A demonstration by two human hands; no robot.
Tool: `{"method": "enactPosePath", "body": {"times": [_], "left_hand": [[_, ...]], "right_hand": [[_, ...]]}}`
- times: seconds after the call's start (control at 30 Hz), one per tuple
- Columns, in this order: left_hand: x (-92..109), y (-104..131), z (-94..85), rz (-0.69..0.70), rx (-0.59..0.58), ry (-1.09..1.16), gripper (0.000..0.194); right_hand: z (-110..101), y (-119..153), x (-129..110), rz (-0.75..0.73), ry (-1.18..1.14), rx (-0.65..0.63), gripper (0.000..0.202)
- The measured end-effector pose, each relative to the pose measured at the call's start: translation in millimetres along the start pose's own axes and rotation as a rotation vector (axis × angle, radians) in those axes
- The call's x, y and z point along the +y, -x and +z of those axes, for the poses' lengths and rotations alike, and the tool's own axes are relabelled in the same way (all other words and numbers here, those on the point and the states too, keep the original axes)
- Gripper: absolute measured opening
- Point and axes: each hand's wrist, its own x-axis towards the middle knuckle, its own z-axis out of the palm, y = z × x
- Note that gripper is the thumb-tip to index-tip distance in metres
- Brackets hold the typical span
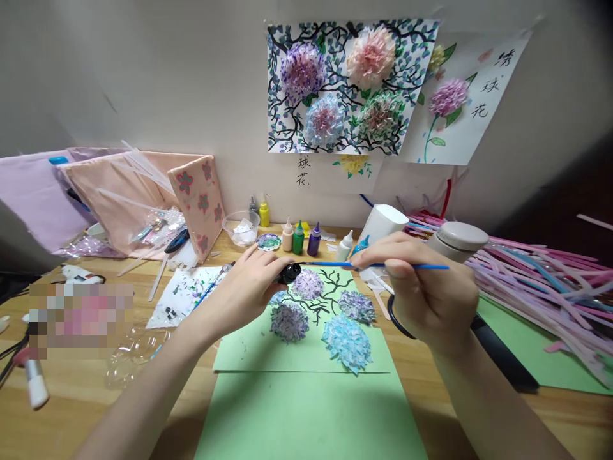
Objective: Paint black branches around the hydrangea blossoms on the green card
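My left hand (256, 275) is closed around a small black paint bottle (289, 274), tipped so its mouth faces right. Between the thumb and fingers of my right hand (421, 287) is a thin blue paintbrush (335, 264), held level with its tip at the bottle's mouth. Whether the tip touches the bottle I cannot tell. Below both hands lies a green paper (239, 351) with painted black branches (330, 281). Raised paper flowers sit on it: a light blue one (347, 342), purple ones (290, 321) and a pale lilac one (308, 284).
Paint bottles (298, 237) line the back of the table. A paint-smeared white sheet (179, 297) and a clear plastic tray (129, 358) lie left. Pink fabric boxes (196, 204) stand behind them. Pink strips (517, 268) and a white-lidded jar (462, 236) are right. Flower pictures (352, 86) hang on the wall.
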Motion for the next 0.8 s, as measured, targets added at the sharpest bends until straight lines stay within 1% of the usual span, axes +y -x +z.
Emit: {"method": "enactPosePath", "body": {"times": [0.07,0.17,0.2,0.23,0.33,0.37,0.4,0.5,0.53,0.57,0.6,0.67,0.7,0.73,0.8], "left_hand": [[-0.4,0.2,0.8,0.009,-0.002,-0.013,0.039],[-1.6,0.3,1.9,0.01,0.003,-0.02,0.037],[-2.2,0.3,2.0,0.004,0.0,-0.021,0.037],[-2.8,0.2,2.0,-0.001,-0.005,-0.024,0.037],[-4.3,-0.2,1.6,0.011,-0.007,-0.033,0.037],[-4.5,-0.4,1.3,0.019,-0.003,-0.033,0.037],[-4.4,-0.7,1.0,0.025,0.0,-0.032,0.037],[-2.9,-1.4,0.0,0.019,-0.01,-0.036,0.035],[-2.5,-1.5,-0.5,0.011,-0.016,-0.039,0.034],[-2.3,-1.5,-0.9,0.005,-0.018,-0.042,0.034],[-2.4,-1.4,-1.5,0.0,-0.017,-0.044,0.033],[-4.2,-0.9,-2.9,-0.004,-0.012,-0.048,0.03],[-5.7,-0.7,-3.9,-0.004,-0.005,-0.052,0.028],[-7.5,-0.5,-5.0,-0.005,0.003,-0.057,0.027],[-11.4,-0.1,-7.6,-0.01,0.022,-0.067,0.027]], "right_hand": [[-0.4,-0.5,-1.3,0.013,-0.002,-0.008,0.019],[-1.1,-1.5,-3.2,0.008,0.025,-0.095,0.02],[-1.4,-1.7,-3.5,-0.003,0.033,-0.096,0.02],[-1.8,-1.8,-3.6,-0.014,0.032,-0.07,0.021],[-2.3,-1.1,-3.2,-0.02,-0.027,0.07,0.024],[-1.9,-0.7,-3.0,-0.007,-0.051,0.088,0.025],[-1.3,-0.4,-2.8,0.007,-0.066,0.075,0.026],[1.0,-0.4,-1.9,0.016,-0.059,-0.056,0.025],[1.1,-0.8,-1.6,0.006,-0.05,-0.081,0.024],[0.2,-1.5,-1.3,0.001,-0.043,-0.075,0.023],[-1.8,-2.4,-1.0,-0.006,-0.038,-0.031,0.024],[-9.6,-4.7,0.0,0.001,-0.021,0.122,0.025],[-15.1,-5.7,1.0,0.027,-0.001,0.202,0.027],[-21.2,-6.3,2.9,0.067,0.029,0.27,0.028],[-33.1,-4.9,10.0,0.185,0.103,0.322,0.029]]}}
